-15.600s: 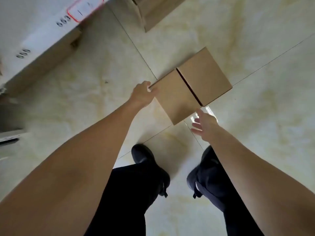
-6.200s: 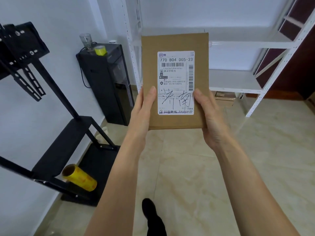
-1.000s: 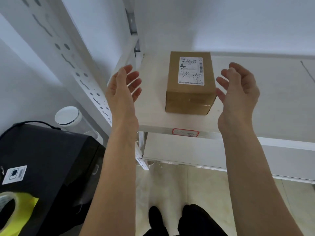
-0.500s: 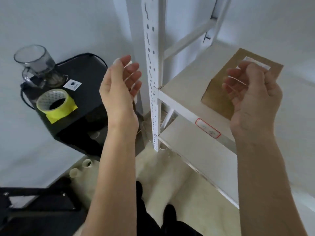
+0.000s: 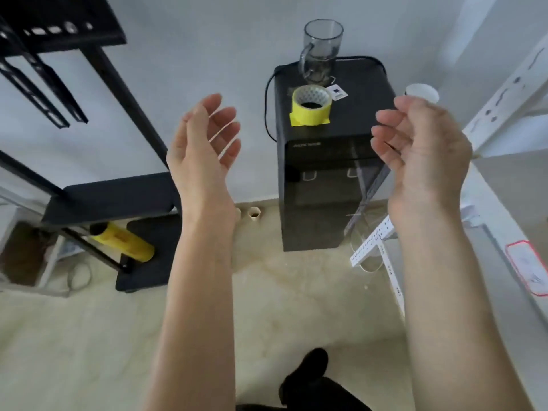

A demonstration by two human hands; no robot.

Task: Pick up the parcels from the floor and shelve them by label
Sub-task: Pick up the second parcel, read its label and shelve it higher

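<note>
My left hand [image 5: 204, 149] is raised in mid-air, palm inward, fingers spread and holding nothing. At the same height, my right hand [image 5: 424, 152] has loosely curled, parted fingers and is also bare. The white shelf [image 5: 504, 203] runs along the right edge, with a red-bordered label [image 5: 526, 266] on its front lip. No parcel is in view; the cardboard box placed on the shelf is out of frame.
A black cabinet [image 5: 329, 179] stands ahead, carrying a yellow tape roll [image 5: 310, 109] and a glass mug [image 5: 321, 48]. A black stand [image 5: 112, 197] with a yellow film roll [image 5: 124, 241] sits left. Beige tiled floor [image 5: 89, 336] spreads below; my dark shoe [image 5: 308, 372] shows.
The view has swung left, away from the shelf, so the box has left the frame. Both hands stay raised and bare, now in front of the black cabinet.
</note>
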